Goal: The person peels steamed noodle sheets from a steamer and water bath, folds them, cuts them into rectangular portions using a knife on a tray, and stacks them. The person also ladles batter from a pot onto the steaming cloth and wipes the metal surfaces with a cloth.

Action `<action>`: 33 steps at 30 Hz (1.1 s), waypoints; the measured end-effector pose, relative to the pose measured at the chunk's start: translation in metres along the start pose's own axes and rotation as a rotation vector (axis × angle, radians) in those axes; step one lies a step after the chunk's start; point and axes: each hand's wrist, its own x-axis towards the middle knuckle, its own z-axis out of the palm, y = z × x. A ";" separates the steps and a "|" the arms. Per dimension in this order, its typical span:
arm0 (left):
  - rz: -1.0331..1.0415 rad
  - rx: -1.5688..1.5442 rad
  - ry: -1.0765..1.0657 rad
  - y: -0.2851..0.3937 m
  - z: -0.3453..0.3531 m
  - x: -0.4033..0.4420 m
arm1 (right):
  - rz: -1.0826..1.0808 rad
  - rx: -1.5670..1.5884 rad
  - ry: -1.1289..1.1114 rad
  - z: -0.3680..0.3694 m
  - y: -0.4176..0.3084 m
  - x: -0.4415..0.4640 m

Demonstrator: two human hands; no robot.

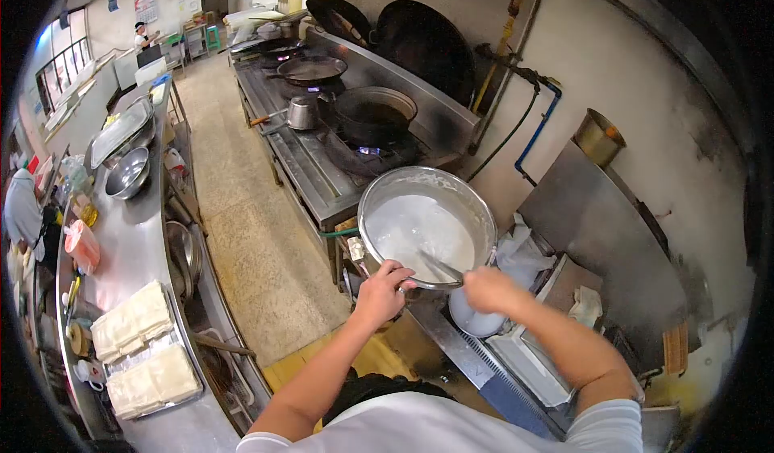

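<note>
A large steel mixing bowl [493, 226] holds a white, milky liquid [419, 226] with some froth, and white residue coats its inner wall. My left hand [385, 293], a ring on one finger, is closed on the bowl's near rim. My right hand [492, 290] is wrapped round a metal utensil [439, 266] over the near right rim. The utensil's lower end is under the liquid, so its kind cannot be told. Just below the bowl on the right is a whitish rounded container [476, 321], partly hidden by my right hand and the bowl.
Beyond the bowl, a steel stove [310, 175] carries a deep black pan [375, 114] and a saucepan [303, 114] over lit burners. At left, a counter [133, 231] bears stacked pale sheets [133, 322] and a metal bowl [127, 175]. A person [143, 38] stands far back.
</note>
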 end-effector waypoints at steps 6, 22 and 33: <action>-0.041 -0.003 0.011 0.004 0.001 -0.001 | 0.129 -0.137 0.130 0.034 0.006 -0.011; -0.036 0.031 0.007 0.000 0.003 -0.001 | 0.030 0.116 -0.005 0.000 0.002 0.004; -0.047 0.063 0.005 0.008 0.004 -0.001 | 0.066 0.031 -0.233 -0.061 0.037 -0.018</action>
